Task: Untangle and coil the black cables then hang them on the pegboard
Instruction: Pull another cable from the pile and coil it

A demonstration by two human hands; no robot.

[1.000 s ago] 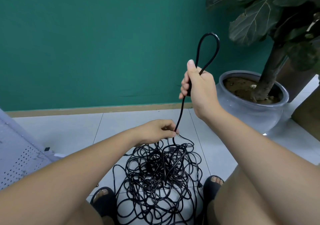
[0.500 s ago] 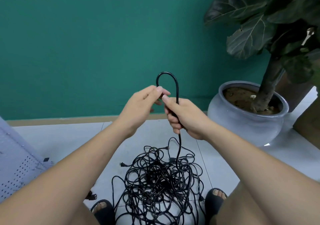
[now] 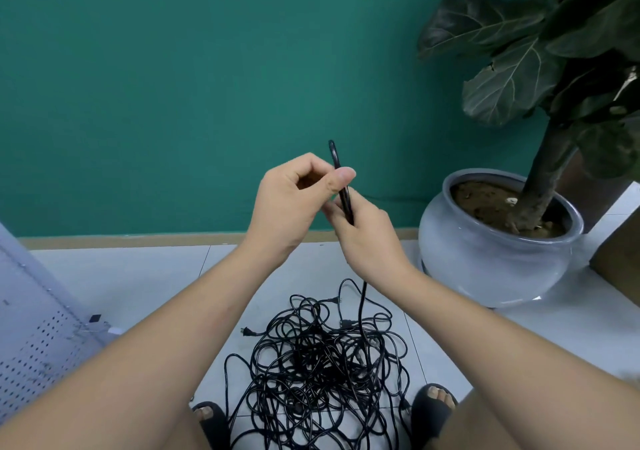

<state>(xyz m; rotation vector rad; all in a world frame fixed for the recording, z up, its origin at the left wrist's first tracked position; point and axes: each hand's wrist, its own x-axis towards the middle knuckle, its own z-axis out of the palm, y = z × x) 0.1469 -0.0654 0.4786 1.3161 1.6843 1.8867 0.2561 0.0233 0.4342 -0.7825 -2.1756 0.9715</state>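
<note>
Holding up a folded black cable in both hands.
Pinching it near the top with the left hand, thumb pressed on its side; gripping it just below with the right hand, fingers curled round. Hanging from there down toward 6 o'clock into the messy pile of black cables on the floor, between two dark sandals. Pegboard low at 8 o'clock, grey plant pot at 3 o'clock.
</note>
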